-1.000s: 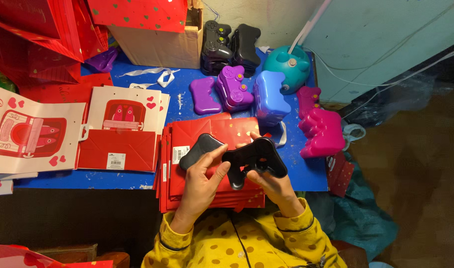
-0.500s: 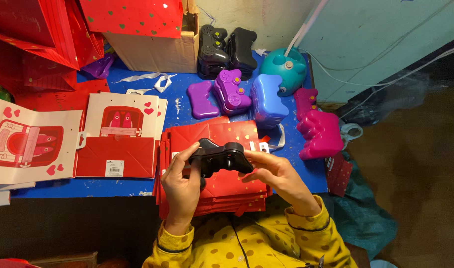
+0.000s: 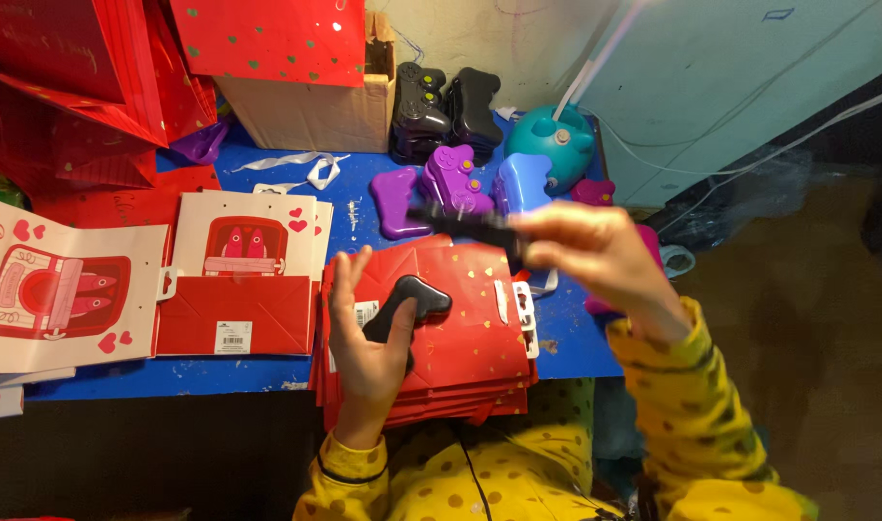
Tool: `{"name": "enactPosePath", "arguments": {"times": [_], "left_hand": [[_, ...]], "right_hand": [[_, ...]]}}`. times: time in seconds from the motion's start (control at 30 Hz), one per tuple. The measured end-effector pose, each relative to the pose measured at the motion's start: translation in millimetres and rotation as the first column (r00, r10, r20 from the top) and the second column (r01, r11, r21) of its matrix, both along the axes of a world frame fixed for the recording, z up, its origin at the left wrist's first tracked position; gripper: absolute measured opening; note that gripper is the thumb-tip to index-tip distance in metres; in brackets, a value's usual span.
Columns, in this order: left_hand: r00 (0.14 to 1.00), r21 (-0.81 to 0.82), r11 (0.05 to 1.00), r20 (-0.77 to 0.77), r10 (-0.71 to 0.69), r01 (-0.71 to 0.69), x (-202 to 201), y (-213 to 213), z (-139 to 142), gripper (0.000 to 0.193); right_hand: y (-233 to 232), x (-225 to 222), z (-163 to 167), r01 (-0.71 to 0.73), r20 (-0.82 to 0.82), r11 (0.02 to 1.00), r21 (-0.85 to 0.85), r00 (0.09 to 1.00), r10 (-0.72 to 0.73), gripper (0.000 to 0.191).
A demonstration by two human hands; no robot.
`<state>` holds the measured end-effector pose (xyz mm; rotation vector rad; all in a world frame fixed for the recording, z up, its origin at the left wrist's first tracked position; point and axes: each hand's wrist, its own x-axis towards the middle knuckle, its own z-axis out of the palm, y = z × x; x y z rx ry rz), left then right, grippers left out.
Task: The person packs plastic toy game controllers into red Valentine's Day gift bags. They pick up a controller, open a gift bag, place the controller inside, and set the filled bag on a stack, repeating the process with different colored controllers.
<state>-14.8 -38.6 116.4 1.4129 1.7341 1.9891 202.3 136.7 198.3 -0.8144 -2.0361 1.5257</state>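
A blue-topped bench [image 3: 364, 207] carries the work, set against a pale wall with white cables running down it, and a dim brownish floor [image 3: 807, 386] shows to the right. The left hand [image 3: 368, 338] rests on a stack of flat red paper gift bags with gold hearts [image 3: 460, 338] at the near edge of the bench, its fingers [image 3: 344, 280] curled loosely around a black plastic controller-shaped shell half [image 3: 402, 307] that lies on the top bag. The right hand [image 3: 595, 256] is raised above the bags, blurred, its fingers closed around a second black controller-shaped piece [image 3: 465, 224] held out towards the left. Behind the bags lie purple controller-shaped shells [image 3: 431, 188], a blue controller-shaped shell [image 3: 523, 183], two black ones [image 3: 446, 111] and a teal rounded plastic piece [image 3: 556, 145]. An open brown cardboard box [image 3: 311, 111] stands at the back, with shiny red bags [image 3: 84, 77] piled to its left. Flat white-and-red printed card sleeves [image 3: 151, 280] lie on the left of the bench. Both sleeves are yellow with brown dots.
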Motion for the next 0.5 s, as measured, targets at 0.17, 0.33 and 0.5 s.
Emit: {"name": "enactPosePath", "arguments": {"times": [0.17,0.33,0.5], "left_hand": [[0.996,-0.181,0.983,-0.085,-0.008,-0.007,-4,5,-16,0.039],[0.978,-0.22,0.975,-0.205,-0.026,-0.021,3,1,-25,0.028],[0.974,-0.236,0.972,-0.219,-0.058,0.005,2,-8,-25,0.026]], "right_hand": [[65,-60,-4,0.049,0.056,0.632,0.773,0.988,-0.146,0.032],[118,-129,-43,0.1,0.111,0.55,0.829,0.935,-0.337,0.034],[151,-153,-78,0.152,0.081,0.545,0.825,0.922,-0.38,0.036]]}}
